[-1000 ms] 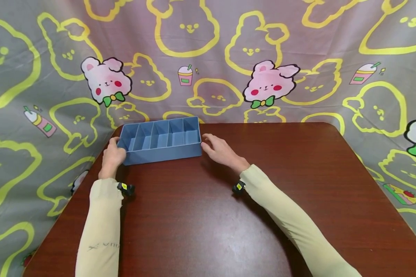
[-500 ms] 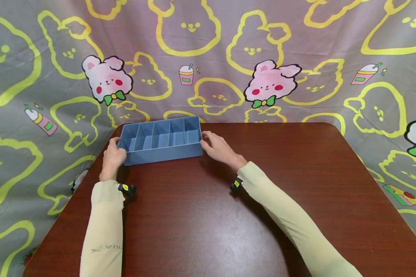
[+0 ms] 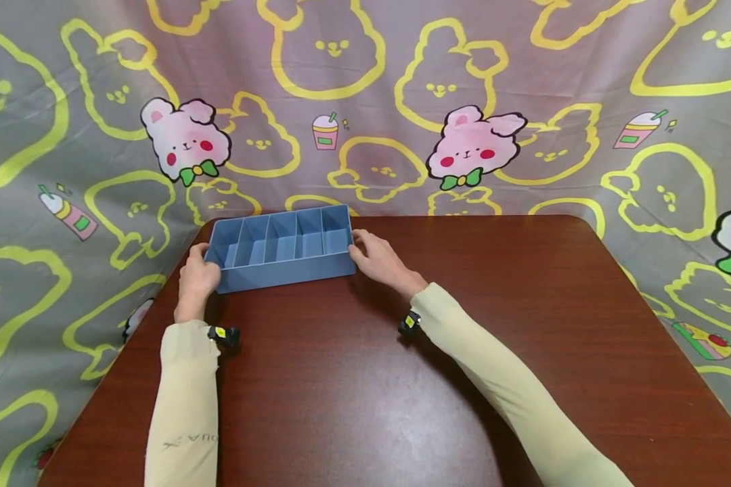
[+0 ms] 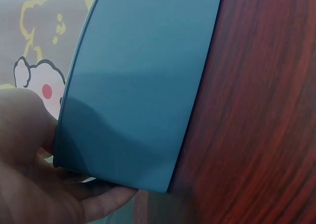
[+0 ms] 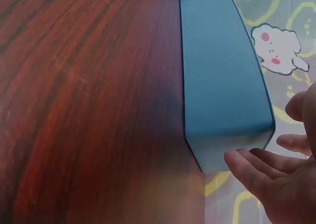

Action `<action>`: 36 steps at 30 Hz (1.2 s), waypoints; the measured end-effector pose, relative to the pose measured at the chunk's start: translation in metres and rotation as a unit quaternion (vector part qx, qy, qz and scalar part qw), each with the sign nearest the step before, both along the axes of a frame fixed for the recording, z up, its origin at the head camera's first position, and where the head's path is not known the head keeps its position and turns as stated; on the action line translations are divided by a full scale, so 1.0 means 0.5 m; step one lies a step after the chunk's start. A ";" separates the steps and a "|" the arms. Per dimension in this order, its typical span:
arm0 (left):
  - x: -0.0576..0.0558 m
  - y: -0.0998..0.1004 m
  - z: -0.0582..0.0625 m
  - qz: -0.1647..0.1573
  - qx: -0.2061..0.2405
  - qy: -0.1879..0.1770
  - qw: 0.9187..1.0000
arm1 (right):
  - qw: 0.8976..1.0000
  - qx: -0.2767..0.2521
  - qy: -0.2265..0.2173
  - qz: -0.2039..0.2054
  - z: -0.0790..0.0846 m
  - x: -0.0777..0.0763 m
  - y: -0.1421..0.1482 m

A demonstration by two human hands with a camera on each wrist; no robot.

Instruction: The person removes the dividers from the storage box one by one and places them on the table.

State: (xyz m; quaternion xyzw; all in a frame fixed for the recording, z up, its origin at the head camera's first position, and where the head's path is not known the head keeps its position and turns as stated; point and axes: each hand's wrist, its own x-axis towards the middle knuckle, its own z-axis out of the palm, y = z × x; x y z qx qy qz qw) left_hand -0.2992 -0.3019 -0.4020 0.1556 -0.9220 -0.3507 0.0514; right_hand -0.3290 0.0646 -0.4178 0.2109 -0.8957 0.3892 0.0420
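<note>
A blue divided box [image 3: 286, 270] with several upright compartments sits at the back left of the table. My left hand [image 3: 197, 279] grips its left end, the thumb near the front corner. The left wrist view shows the long front wall of the box [image 4: 138, 85] with my left hand [image 4: 39, 169] around the end; some fingertips are hidden behind it. At the opposite end, my right hand [image 3: 379, 260] lies against the short wall. In the right wrist view the right hand's fingers [image 5: 252, 169] reach out fairly straight along that wall, and the thumb stands apart from the box.
The brown wooden table [image 3: 365, 379] stretches forward and to the right of the box. A patterned cloth curtain [image 3: 378, 81] hangs close behind the box and along both sides. Small black wrist cameras are strapped on both sleeves.
My right hand has come slightly left, closer against the box's right end. The left hand stays at its end, and the box has hardly moved.
</note>
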 end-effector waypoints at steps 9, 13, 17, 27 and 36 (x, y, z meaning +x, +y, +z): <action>0.003 0.001 -0.003 -0.005 0.002 0.006 1.000 | 1.000 0.013 0.015 -0.006 -0.013 0.002 -0.004; 0.005 0.003 -0.001 -0.003 0.006 0.011 1.000 | 0.999 0.005 0.021 -0.024 -0.013 -0.001 -0.006; 0.008 0.003 0.000 0.000 0.007 0.013 1.000 | 0.999 -0.013 0.019 -0.036 -0.015 -0.004 -0.011; 0.008 0.006 -0.001 0.003 0.004 0.017 1.000 | 0.997 -0.046 0.012 -0.054 -0.023 -0.003 -0.018; 0.008 0.006 -0.006 0.010 0.005 0.015 1.000 | 0.997 -0.037 0.001 -0.066 -0.027 -0.004 -0.018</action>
